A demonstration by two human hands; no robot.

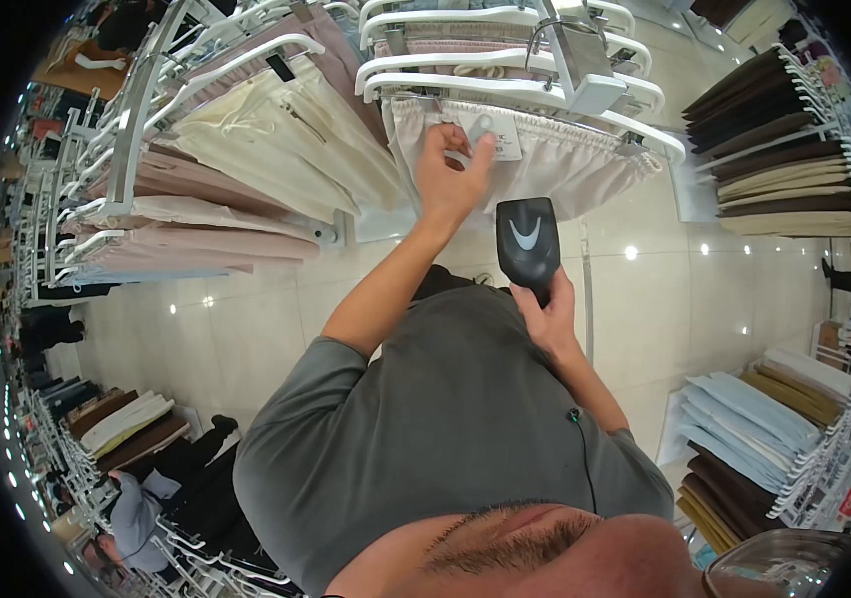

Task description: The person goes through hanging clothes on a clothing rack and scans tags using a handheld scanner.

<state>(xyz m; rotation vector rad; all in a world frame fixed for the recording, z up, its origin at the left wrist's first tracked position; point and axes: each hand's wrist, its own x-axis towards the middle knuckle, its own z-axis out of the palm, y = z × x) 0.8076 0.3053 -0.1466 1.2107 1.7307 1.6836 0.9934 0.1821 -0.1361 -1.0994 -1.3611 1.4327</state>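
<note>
While the right hand [550, 314] wraps its fingers around a crescent-marked black scanner [528, 264], the left hand [452, 184] has half-curled fingers at a white tag [507, 143] on a pale, gathered-waist garment [565, 169]; whether they pinch it is unclear. Below, glossy beige floor tiles [645, 299] run between clothing racks [130, 149].

The person wears a plain, dark grey shirt [475, 399] of soft-looking cloth, loosely creased across the front. Its short sleeves [318, 379] end near the elbows. A small black clip [574, 415] with a green spot sits on the chest, trailing a thin black cable [588, 468]. Glasses [779, 573] with clear, shiny lenses show too.
</note>
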